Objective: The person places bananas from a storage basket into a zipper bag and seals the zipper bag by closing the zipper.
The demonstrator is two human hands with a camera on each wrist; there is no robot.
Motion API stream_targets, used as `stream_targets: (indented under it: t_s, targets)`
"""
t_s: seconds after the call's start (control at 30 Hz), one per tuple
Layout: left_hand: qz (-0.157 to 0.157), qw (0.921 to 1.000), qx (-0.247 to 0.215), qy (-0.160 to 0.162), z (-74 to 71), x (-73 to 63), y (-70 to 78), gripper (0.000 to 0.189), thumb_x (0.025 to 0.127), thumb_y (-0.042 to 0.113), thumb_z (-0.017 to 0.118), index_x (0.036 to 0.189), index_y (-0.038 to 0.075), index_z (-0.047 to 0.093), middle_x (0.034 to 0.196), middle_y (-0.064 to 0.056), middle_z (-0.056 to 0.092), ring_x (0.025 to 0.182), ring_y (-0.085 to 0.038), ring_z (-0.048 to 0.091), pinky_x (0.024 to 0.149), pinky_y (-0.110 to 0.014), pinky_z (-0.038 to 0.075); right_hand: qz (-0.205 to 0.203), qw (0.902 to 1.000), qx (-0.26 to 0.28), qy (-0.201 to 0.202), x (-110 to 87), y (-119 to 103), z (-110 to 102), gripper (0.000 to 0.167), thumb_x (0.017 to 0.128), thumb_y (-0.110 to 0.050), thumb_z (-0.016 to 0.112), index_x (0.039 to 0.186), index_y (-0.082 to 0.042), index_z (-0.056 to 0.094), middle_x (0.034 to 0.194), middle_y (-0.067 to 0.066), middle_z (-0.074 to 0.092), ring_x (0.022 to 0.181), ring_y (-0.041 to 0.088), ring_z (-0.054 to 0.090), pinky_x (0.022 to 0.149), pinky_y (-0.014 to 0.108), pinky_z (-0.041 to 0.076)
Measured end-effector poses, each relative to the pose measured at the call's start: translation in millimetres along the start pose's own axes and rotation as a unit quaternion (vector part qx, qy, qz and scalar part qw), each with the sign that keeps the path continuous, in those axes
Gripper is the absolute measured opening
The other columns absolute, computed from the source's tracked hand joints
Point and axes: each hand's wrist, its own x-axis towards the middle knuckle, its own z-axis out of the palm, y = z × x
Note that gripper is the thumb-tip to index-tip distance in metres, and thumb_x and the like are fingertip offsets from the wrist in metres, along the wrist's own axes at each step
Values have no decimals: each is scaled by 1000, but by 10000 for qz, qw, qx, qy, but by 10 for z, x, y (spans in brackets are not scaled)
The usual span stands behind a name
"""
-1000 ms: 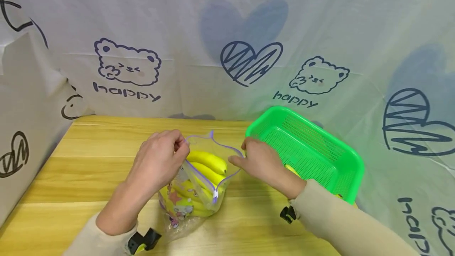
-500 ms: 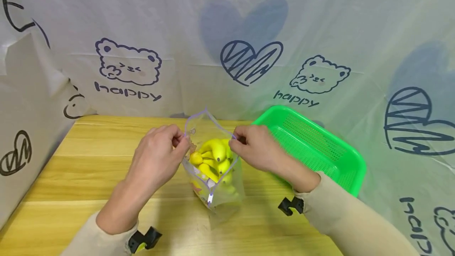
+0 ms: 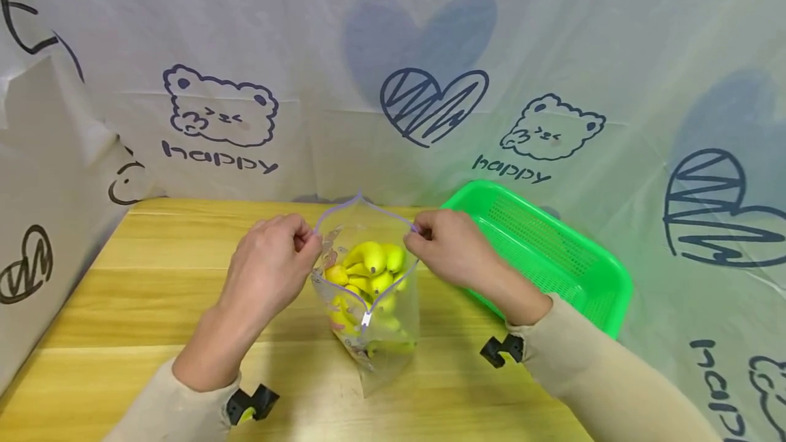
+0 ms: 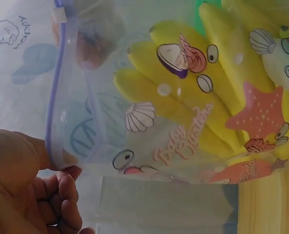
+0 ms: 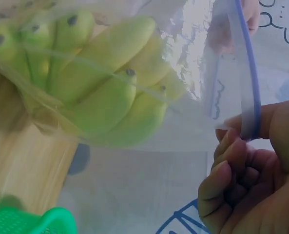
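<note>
A clear zip bag (image 3: pixel 393 353) with a purple zip edge hangs between my two hands, its mouth spread wide. Several yellow bananas (image 3: pixel 368 258) fill it. My left hand (image 3: pixel 270 258) pinches the bag's rim at the left corner between thumb and fingers. At the opposite corner my right hand (image 3: pixel 451 244) pinches the rim the same way. The white zip slider (image 3: pixel 366 319) sits at the near side of the mouth. In the left wrist view the bag's printed side shows shells and a pink starfish (image 4: pixel 259 112); the right wrist view shows bananas (image 5: pixel 105 83) through the plain side.
A green plastic basket (image 3: pixel 604 278) with perforated walls stands at the right, partly behind my right forearm. The wooden table (image 3: pixel 166 278) runs back to a hanging cloth (image 3: pixel 325 33) with bear and heart drawings. Another cloth surface (image 3: pixel 49 176) borders the left.
The bag of bananas has been lifted and turned more upright, its mouth shifting slightly right. My right hand has come to pinch the rim and moved up; the left hand has moved little.
</note>
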Motion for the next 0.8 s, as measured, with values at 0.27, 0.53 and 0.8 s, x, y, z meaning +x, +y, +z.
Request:
stream_targets:
  t_s: [0.27,0.53,0.8]
  targets:
    - [109,9971,375,-656,-77,-65,51,23,103,32,61,91,16,73,66,-1,53,61,-22,50,53,-36,35,264,9994,92,201,27,37,44,27,94,-17,59,68,-16,53,59,-4,44,55,13,39,59,31,35]
    - [264,9867,1378,824,-120,-21,-19,12,91,12,69,79,9,69,67,-6,66,66,-34,58,66,-50,40,312,9903,-1195,632,-5,33,-65,18,86,-18,59,69,-17,54,58,-4,44,54,16,41,50,31,30]
    - [596,9827,1571,780,-225,29,30,18,94,15,68,77,10,71,72,-6,65,71,-32,54,70,-51,39,-205,9857,-1469,801,-56,1,-130,11,85,-17,63,74,-17,60,60,-4,50,56,18,48,57,33,37]
